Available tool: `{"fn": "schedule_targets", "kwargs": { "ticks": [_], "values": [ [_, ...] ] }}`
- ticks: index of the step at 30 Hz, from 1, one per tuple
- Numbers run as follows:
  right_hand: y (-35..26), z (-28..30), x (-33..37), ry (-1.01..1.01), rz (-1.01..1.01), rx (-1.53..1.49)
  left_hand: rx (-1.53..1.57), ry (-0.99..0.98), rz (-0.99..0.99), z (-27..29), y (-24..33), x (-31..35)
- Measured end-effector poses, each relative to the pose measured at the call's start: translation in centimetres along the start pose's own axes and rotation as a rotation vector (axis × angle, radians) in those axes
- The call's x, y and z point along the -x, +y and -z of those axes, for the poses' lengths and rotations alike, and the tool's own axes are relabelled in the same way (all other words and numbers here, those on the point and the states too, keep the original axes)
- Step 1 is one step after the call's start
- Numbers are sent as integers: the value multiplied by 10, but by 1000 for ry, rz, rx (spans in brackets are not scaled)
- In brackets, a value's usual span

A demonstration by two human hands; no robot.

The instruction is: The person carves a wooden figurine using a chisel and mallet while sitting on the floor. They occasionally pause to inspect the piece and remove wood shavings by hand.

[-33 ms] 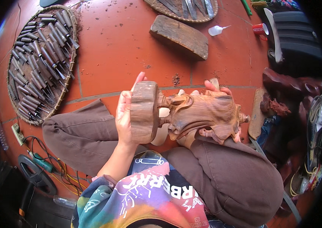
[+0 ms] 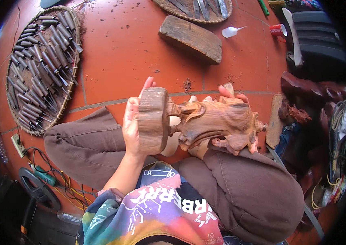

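A carved brown wooden figurine (image 2: 217, 124) lies sideways in the air above my lap, its thick rounded base (image 2: 152, 120) to the left. My left hand (image 2: 131, 128) is closed on that base from the left, with one finger stretched past its far edge. Under the draped body, my right hand (image 2: 234, 94) supports the figurine; its fingertips show along the far side and a bit of skin at the near right edge. Most of the right hand is hidden beneath the wood.
A round woven tray (image 2: 77, 61) of wood-handled chisels lies at left. A wooden block (image 2: 191, 38), a white squeeze bottle (image 2: 230, 31) and a red cup (image 2: 278, 30) stand beyond my hands. Cables (image 2: 54, 161) and a power tool (image 2: 44, 175) lie at lower left.
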State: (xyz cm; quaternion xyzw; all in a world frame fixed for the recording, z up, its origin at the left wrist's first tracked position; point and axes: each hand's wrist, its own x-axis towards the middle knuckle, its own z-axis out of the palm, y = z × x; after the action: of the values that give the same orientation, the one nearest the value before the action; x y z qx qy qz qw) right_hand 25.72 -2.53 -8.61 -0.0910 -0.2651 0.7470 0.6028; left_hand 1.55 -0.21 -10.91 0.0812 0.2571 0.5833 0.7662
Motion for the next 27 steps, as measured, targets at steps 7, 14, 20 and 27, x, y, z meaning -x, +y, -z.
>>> {"fn": "schedule_targets", "kwargs": {
  "ticks": [7, 14, 20, 27],
  "values": [
    [-4, 2, 8, 18, -31, 124, -69, 28, 0, 5, -6, -8],
    [-18, -6, -9, 335, -200, 157, 24, 174, 123, 3, -17, 2],
    [-20, -10, -5, 416, -220, 223, 105, 171, 242, 12, -24, 7],
    [-27, -26, -11, 406, -234, 425, 192, 159, 390, 25, -32, 2]
  ]
}}
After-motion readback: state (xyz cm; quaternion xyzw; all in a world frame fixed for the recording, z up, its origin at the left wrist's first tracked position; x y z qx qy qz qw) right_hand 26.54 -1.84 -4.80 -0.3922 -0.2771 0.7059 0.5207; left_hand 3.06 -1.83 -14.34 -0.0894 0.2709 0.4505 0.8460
